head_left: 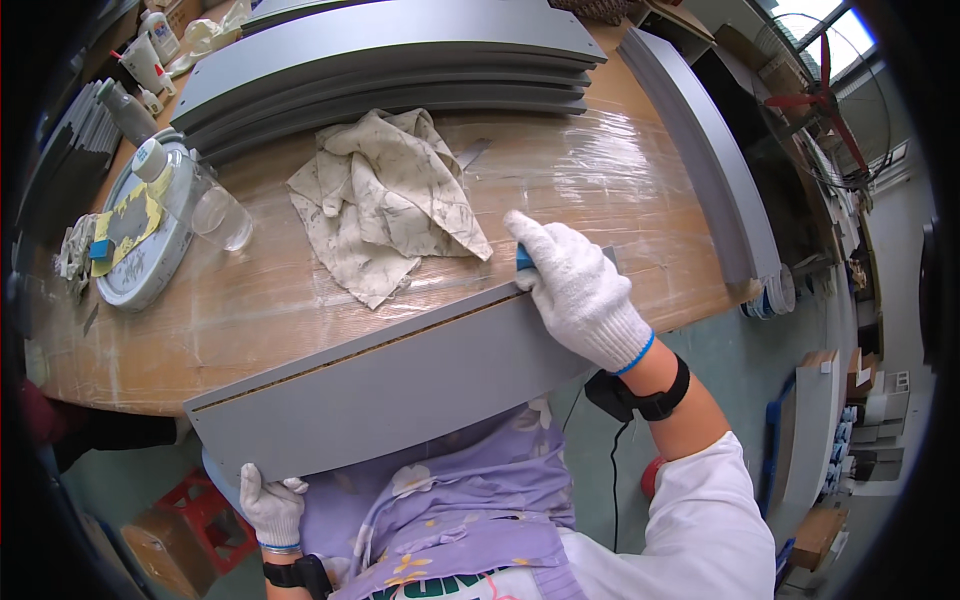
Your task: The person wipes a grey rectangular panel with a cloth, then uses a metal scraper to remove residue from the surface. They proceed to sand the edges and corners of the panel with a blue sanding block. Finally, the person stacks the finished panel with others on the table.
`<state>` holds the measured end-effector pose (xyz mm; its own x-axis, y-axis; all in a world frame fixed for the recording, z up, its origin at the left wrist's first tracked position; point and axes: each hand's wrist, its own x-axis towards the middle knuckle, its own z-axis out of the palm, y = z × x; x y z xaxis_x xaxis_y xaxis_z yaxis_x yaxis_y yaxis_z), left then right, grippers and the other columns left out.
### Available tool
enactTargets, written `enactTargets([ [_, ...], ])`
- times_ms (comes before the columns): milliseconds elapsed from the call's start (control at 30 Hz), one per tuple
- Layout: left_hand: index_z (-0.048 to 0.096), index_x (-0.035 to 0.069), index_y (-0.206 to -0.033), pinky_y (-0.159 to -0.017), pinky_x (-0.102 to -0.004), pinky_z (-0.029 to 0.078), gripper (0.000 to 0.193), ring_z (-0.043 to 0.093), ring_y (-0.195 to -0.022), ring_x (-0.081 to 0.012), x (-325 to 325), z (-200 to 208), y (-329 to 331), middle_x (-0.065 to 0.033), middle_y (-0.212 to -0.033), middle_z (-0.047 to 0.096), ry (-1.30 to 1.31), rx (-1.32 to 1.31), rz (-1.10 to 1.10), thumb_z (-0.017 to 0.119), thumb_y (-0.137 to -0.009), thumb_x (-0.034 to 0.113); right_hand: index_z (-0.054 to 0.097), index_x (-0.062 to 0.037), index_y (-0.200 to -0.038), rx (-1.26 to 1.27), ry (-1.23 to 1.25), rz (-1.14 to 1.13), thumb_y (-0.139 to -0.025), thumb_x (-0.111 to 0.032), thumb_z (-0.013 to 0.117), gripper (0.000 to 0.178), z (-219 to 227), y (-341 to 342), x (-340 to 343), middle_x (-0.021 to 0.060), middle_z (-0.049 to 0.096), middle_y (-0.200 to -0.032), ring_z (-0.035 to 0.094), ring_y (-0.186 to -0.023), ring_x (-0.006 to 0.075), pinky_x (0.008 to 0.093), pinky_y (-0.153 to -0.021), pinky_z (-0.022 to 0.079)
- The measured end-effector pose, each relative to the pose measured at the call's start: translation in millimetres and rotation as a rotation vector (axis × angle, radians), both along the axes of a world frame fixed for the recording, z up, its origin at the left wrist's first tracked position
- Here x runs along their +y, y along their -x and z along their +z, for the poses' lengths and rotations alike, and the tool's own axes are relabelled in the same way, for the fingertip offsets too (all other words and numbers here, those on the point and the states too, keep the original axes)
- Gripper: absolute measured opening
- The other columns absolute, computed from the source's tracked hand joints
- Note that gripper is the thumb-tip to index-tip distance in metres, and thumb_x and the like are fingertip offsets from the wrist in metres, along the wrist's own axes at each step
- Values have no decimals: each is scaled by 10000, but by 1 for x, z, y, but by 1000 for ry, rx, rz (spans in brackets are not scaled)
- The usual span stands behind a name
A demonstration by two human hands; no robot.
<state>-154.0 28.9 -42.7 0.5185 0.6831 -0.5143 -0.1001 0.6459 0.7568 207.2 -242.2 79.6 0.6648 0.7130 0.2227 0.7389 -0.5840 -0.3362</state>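
Nearest, the left hand (272, 508) is at the near edge of a grooved gray board (380, 385), close to its left end, with fingertips against it; whether it grips the board or only steadies it, I cannot tell. The board lies across the near edge of the bench (560, 180), overhanging toward the person. The right hand (585, 290) is closed around a blue block (524, 258) at the board's far edge, toward its right end. The step in hand looks like rubbing that edge with the block; another stroke would call for even pressure and a steady left hand. Beyond, a stained cloth (385, 195) lies crumpled mid-bench, a clear bottle (220, 215) is near the bench's left edge, and stacked gray boards (390, 50) line the far edge.
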Motion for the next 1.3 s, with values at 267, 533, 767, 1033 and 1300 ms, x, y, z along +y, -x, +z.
enactTargets([
  [267, 577, 205, -1071, -473, -267, 415, 207, 555, -576, -136, -6, 8, -10, 2, -877, 642, -15, 58, 38, 565, -989, 393, 501, -90, -1374, -100, 27, -321, -874, -65, 626, 516, 0, -33, -63, 171, 619, -1065, 634, -963, 380, 449, -835, 534],
  [533, 573, 219, -1060, -475, -228, 389, 245, 521, -563, -99, -6, 8, -13, 39, -865, 630, -41, 117, 81, 576, -979, 450, 490, -93, -1411, 83, -324, -523, -936, -121, 617, 493, 7, -46, -83, 168, 631, -1167, 669, -980, 286, 380, -841, 561],
  [767, 576, 152, -1082, -511, -284, 467, 345, 577, -620, -141, -48, 13, -49, -6, -845, 634, 156, -2, -69, 618, -955, 470, 413, 38, -1423, 1083, -1312, -445, -1004, -189, 588, 508, -45, -11, -150, 71, 602, -1086, 620, -866, 123, 278, -757, 556],
  [1033, 592, 116, -1140, -605, -391, 561, 415, 644, -730, -258, -109, 18, -105, -80, -928, 661, 340, -128, -322, 620, -942, 480, 375, 29, -1448, 1186, -1328, -467, -1015, -186, 555, 516, -46, 18, -144, 81, 590, -1100, 624, -880, 129, 279, -786, 556],
  [1300, 614, 152, -1095, -561, -418, 554, 390, 630, -670, -279, -95, -13, -89, -86, -910, 661, 181, -96, -294, 667, -895, 483, 449, 24, -1419, 1112, -1240, -383, -1020, -235, 558, 487, -46, -18, -151, 42, 606, -968, 572, -785, 83, 236, -705, 508],
])
